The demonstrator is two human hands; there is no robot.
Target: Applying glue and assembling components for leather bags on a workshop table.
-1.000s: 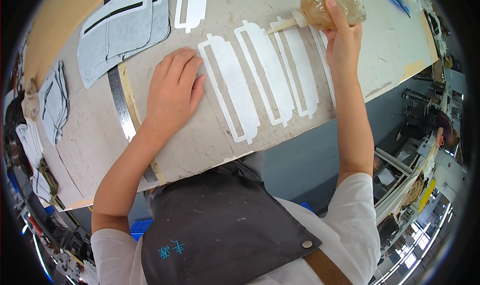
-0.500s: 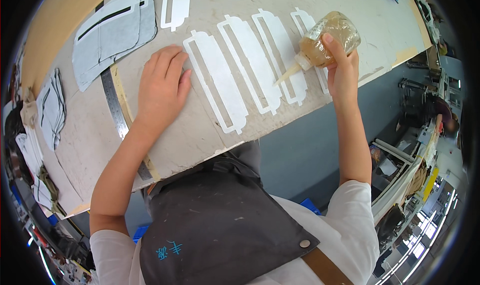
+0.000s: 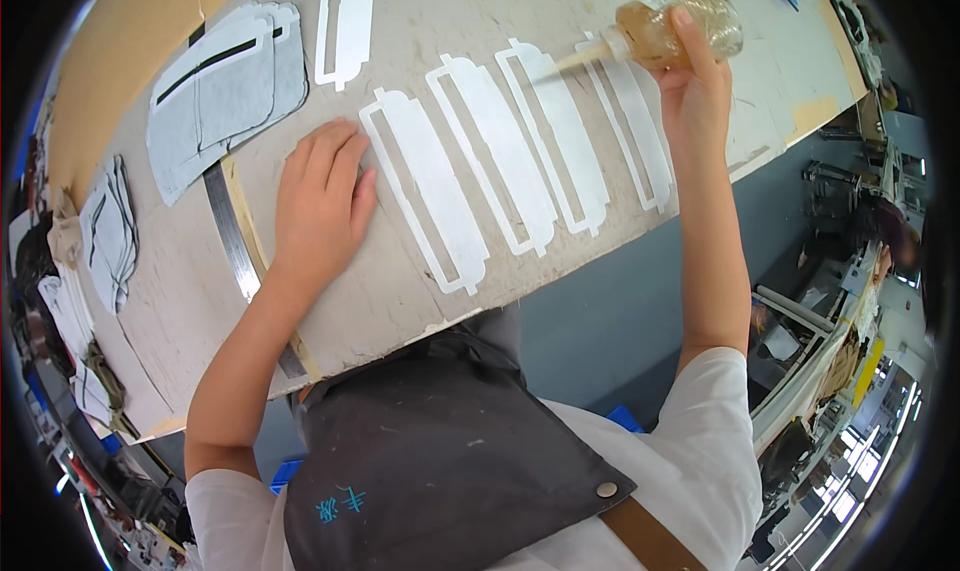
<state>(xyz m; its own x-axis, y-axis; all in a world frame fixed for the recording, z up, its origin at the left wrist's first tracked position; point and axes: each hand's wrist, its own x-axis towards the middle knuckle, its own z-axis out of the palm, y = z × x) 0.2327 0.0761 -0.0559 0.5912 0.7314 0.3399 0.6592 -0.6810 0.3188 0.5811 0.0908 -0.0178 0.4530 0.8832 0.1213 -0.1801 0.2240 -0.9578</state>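
Note:
Wrapped in my right hand is a clear plastic glue bottle with amber contents, tilted so its long pale nozzle points left and down. The nozzle tip is over the upper part of a white slotted cut-out piece; whether it touches I cannot tell. Similar white pieces lie slantwise in a row, one under the bottle and others to the left. My left hand rests flat on the table, fingers out, beside the leftmost piece of the row.
Grey panels with dark slots are stacked at the far left, with more grey pieces beyond. A metal ruler lies by my left forearm. Another white piece is at the back. The table's front edge runs before my apron.
My right hand has carried the glue bottle up and away, and its nozzle has swung from the lower end of a white piece toward an upper end. My left hand stays on the table.

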